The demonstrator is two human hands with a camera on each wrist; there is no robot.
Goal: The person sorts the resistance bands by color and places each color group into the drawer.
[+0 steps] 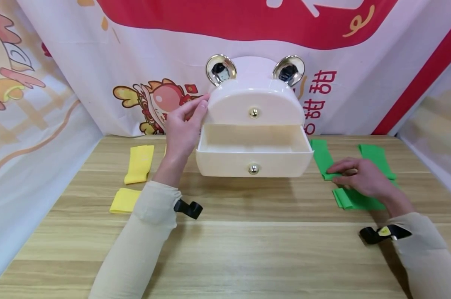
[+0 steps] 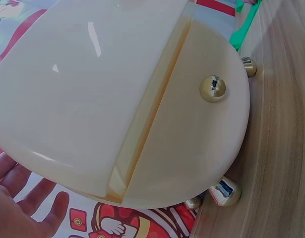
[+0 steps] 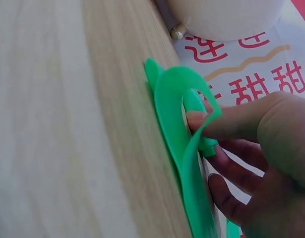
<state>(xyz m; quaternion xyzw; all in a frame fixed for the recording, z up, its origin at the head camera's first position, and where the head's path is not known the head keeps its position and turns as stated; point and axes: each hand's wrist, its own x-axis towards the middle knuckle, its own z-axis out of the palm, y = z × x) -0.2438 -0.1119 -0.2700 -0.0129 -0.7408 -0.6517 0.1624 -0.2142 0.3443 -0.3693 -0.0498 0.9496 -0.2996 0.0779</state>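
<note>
A white drawer box (image 1: 257, 101) with two round gold-rimmed eyes stands at the back of the table, its lower drawer (image 1: 253, 164) pulled out and hollow inside. My left hand (image 1: 184, 128) rests its fingertips on the box's left side, fingers mostly straight; the left wrist view shows the fingers (image 2: 55, 213) at the curved white edge. On the right, my right hand (image 1: 363, 176) pinches one end of a green strip (image 1: 323, 160) between thumb and fingers. In the right wrist view a green strip (image 3: 167, 109) curves up in a loop beside the thumb.
Other folded green strips (image 1: 376, 160) lie around the right hand. Yellow strips (image 1: 139, 164) lie on the wooden table (image 1: 225, 257) left of the box. A printed cloth (image 1: 165, 50) hangs right behind the table. Gold knobs (image 1: 253, 169) stick out from the drawers.
</note>
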